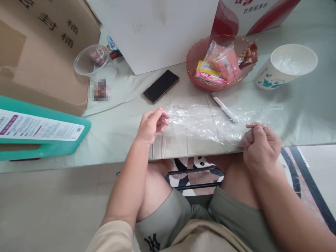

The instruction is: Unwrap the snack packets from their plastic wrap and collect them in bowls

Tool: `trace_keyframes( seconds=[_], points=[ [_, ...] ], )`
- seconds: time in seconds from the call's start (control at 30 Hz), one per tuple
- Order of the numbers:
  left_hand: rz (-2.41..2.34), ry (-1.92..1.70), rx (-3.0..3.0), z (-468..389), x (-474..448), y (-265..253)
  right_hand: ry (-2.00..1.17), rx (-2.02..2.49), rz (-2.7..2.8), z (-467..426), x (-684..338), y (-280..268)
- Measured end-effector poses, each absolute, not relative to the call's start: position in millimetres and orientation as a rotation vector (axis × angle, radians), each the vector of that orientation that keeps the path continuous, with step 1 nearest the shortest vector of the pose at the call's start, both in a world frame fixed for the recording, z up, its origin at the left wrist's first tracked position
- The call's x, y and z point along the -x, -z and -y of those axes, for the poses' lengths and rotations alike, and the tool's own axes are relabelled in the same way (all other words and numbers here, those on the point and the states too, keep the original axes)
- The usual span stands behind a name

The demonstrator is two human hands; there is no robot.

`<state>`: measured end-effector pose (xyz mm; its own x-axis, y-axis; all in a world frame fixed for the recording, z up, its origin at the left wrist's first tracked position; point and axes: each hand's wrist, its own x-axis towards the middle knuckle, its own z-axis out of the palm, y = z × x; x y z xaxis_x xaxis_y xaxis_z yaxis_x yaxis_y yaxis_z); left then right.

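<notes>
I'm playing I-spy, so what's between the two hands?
Clear, crinkled plastic stretches between the left hand and right hand; a thin white stick reaches into that gap, the head view shows.

Colourless, see-through plastic film [202, 122] first, flashing white glints over a pale grey-green tablecloth [118, 140]. Black screen on the slim rectangular phone [161, 86]! Now a translucent pink bowl [193, 70], gold along its wavy rim, with pink, yellow and brown plastic wrappers [227, 68]. Cream on the round tub [265, 75], and there's its blue leaf print! Teal green, the plastic jug [68, 148], white label [47, 126] marked purple. Brown, the cardboard carton [47, 52], with black characters; red curves sweep across the white printed box [249, 21].
</notes>
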<state>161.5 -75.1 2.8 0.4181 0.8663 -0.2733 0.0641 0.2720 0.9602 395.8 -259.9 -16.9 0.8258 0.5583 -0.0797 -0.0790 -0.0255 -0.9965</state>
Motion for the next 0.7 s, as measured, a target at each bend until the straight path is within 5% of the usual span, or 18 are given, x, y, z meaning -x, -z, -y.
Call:
trace_keyframes(
  seconds=[0.7],
  points=[
    [-0.934, -0.655, -1.343, 67, -146, 2, -0.412, 1.614, 0.418, 259, -403, 21]
  ],
)
